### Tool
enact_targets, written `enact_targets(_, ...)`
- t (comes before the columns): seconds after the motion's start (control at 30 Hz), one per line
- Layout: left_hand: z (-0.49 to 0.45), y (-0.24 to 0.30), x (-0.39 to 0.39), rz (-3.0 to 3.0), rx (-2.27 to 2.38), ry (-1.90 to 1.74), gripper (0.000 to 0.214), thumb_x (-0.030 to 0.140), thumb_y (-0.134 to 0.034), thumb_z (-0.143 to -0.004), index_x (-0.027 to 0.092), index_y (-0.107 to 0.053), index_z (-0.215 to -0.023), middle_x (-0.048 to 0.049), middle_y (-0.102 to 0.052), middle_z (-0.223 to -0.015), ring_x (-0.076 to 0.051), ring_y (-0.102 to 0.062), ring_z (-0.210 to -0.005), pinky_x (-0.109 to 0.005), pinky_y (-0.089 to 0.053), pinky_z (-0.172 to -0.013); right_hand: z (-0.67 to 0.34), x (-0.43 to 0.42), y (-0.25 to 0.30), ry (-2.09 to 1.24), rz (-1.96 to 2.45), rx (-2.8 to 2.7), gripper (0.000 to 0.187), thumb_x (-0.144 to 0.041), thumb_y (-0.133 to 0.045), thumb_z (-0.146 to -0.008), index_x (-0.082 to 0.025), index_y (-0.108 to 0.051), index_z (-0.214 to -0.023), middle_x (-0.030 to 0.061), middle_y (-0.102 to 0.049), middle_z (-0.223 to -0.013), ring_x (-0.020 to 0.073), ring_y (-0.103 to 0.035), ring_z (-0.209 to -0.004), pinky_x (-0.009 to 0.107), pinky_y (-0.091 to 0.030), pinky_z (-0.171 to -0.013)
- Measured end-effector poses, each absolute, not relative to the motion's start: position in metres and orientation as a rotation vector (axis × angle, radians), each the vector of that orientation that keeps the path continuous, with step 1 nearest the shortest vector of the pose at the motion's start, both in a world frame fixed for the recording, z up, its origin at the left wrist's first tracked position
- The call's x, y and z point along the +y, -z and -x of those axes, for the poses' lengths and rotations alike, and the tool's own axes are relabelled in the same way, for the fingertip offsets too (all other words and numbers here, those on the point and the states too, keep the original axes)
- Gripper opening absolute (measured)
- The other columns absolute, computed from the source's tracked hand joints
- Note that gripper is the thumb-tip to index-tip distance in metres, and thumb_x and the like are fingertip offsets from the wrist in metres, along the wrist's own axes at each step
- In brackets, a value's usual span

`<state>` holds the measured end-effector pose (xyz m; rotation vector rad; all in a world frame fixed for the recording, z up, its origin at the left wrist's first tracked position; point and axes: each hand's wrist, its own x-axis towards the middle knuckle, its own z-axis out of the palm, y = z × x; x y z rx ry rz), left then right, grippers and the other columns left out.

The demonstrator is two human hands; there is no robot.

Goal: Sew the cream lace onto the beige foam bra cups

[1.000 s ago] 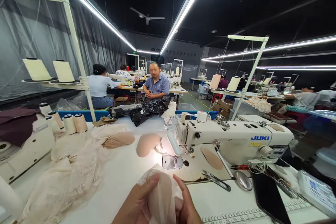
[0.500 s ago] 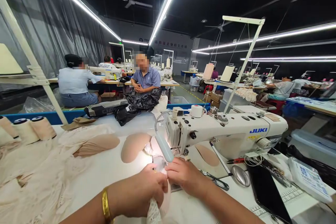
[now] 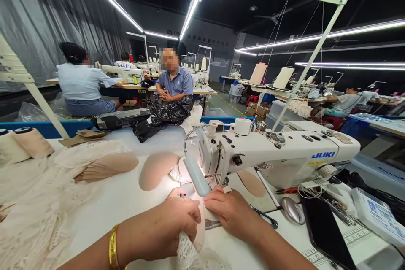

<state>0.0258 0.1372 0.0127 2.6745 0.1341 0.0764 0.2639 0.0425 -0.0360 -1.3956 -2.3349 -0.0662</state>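
Observation:
My left hand (image 3: 164, 230) is closed around a beige padded cup with white lace (image 3: 193, 244), pressing it on the white table just in front of the needle of the white JUKI sewing machine (image 3: 278, 152). My right hand (image 3: 232, 213) lies curled on the same piece from the right, fingertips pinching it beside the machine's lamp (image 3: 196, 174). A gold bangle (image 3: 112, 248) circles my left wrist. The needle area is hidden behind the lamp and my hands.
Beige cups (image 3: 156, 169) and a fanned stack of them (image 3: 104, 166) lie behind my hands; lace fabric (image 3: 41, 202) is heaped at left by thread cones (image 3: 28, 141). Scissors (image 3: 264, 216), a spoon-like tool (image 3: 292, 211) and a black phone (image 3: 325, 232) lie at right. Seated people work beyond.
My hands carried the cup and lace from near my body forward to the machine's needle area and now press it on the table. The view has dropped slightly.

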Motion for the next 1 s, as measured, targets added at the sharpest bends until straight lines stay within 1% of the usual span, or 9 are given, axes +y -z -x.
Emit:
enact_targets(0.1, -0.026, -0.009, 0.139, -2.678, 0.116, -0.168, 0.024, 0.006, -0.074, -0.078, 0.029, -0.079, -0.079, 0.0038, -0.073, -0.117, -0.023, -0.067, -0.102, -0.041, -0.038, -0.102, -0.265, 0.043, 0.037, 0.052, 1.424, -2.31, 0.032, 0.004, -0.06, -0.092, -0.024, -0.071, -0.104, 0.0004, -0.08, -0.11, 0.0191, -0.067, -0.1, 0.027, -0.044, -0.076)
enact_targets(0.2, -0.026, -0.005, 0.14, -2.659, 0.096, -0.235, 0.035, -0.003, -0.071, -0.069, 0.03, -0.079, -0.081, 0.0044, -0.073, -0.113, -0.022, -0.068, -0.099, -0.041, -0.036, -0.101, -0.266, 0.044, 0.038, 0.07, 1.437, -2.314, 0.035, 0.004, -0.057, -0.092, -0.025, -0.071, -0.107, 0.0013, -0.078, -0.103, 0.0195, -0.067, -0.097, 0.027, -0.046, -0.081)
enact_targets(0.27, -0.027, -0.003, 0.141, -2.644, 0.083, -0.245, 0.042, -0.006, -0.068, -0.066, 0.031, -0.08, -0.084, 0.0043, -0.073, -0.112, -0.021, -0.067, -0.097, -0.04, -0.035, -0.101, -0.266, 0.044, 0.038, 0.081, 1.441, -2.313, 0.035, 0.003, -0.056, -0.093, -0.026, -0.071, -0.107, 0.0014, -0.078, -0.101, 0.0197, -0.067, -0.095, 0.028, -0.047, -0.08)
enact_targets(0.43, -0.029, -0.004, 0.141, -2.636, 0.058, -0.262, 0.035, -0.001, -0.07, -0.071, 0.031, -0.08, -0.083, 0.0037, -0.073, -0.111, -0.022, -0.065, -0.097, -0.038, -0.037, -0.098, -0.266, 0.042, 0.039, 0.108, 1.446, -2.308, 0.034, 0.001, -0.054, -0.095, -0.026, -0.07, -0.109, 0.0025, -0.076, -0.098, 0.0204, -0.066, -0.093, 0.028, -0.045, -0.074)
enact_targets(0.57, -0.028, -0.003, 0.141, -2.637, 0.073, -0.267, 0.04, -0.003, -0.071, -0.067, 0.032, -0.08, -0.084, 0.0045, -0.073, -0.111, -0.021, -0.063, -0.096, -0.037, -0.038, -0.096, -0.265, 0.041, 0.039, 0.082, 1.44, -2.288, 0.038, 0.003, -0.052, -0.092, -0.025, -0.07, -0.109, 0.002, -0.076, -0.097, 0.0207, -0.065, -0.094, 0.028, -0.043, -0.072)
enact_targets(0.67, -0.027, -0.002, 0.142, -2.637, 0.081, -0.296, 0.033, 0.001, -0.072, -0.072, 0.031, -0.08, -0.084, 0.0031, -0.073, -0.111, -0.022, -0.063, -0.095, -0.036, -0.039, -0.093, -0.266, 0.041, 0.04, 0.07, 1.441, -2.282, 0.037, 0.005, -0.052, -0.089, -0.024, -0.069, -0.104, 0.0014, -0.075, -0.096, 0.0205, -0.064, -0.091, 0.029, -0.042, -0.072)
enact_targets(0.8, -0.03, -0.001, 0.149, -2.618, 0.078, -0.299, 0.023, 0.007, -0.072, -0.082, 0.029, -0.08, -0.083, 0.0014, -0.074, -0.113, -0.022, -0.065, -0.098, -0.039, -0.035, -0.102, -0.267, 0.042, 0.043, 0.09, 1.418, -2.253, 0.036, 0.006, -0.049, -0.086, -0.023, -0.067, -0.099, 0.0019, -0.075, -0.096, 0.021, -0.063, -0.088, 0.03, -0.042, -0.072)
enact_targets(0.9, -0.032, 0.001, 0.155, -2.626, 0.099, -0.282, 0.022, 0.007, -0.072, -0.083, 0.027, -0.08, -0.083, 0.0003, -0.075, -0.115, -0.023, -0.066, -0.103, -0.041, -0.03, -0.11, -0.268, 0.043, 0.042, 0.076, 1.418, -2.239, 0.036, 0.006, -0.047, -0.084, -0.023, -0.065, -0.098, 0.0024, -0.075, -0.097, 0.0211, -0.064, -0.087, 0.03, -0.044, -0.075)
enact_targets(1.0, -0.033, 0.002, 0.158, -2.647, 0.12, -0.316, 0.019, 0.009, -0.072, -0.084, 0.027, -0.08, -0.084, -0.0003, -0.075, -0.117, -0.024, -0.066, -0.105, -0.043, -0.028, -0.112, -0.268, 0.042, 0.041, 0.068, 1.433, -2.234, 0.035, 0.005, -0.047, -0.084, -0.024, -0.064, -0.096, 0.0029, -0.075, -0.095, 0.0214, -0.065, -0.087, 0.03, -0.045, -0.075)
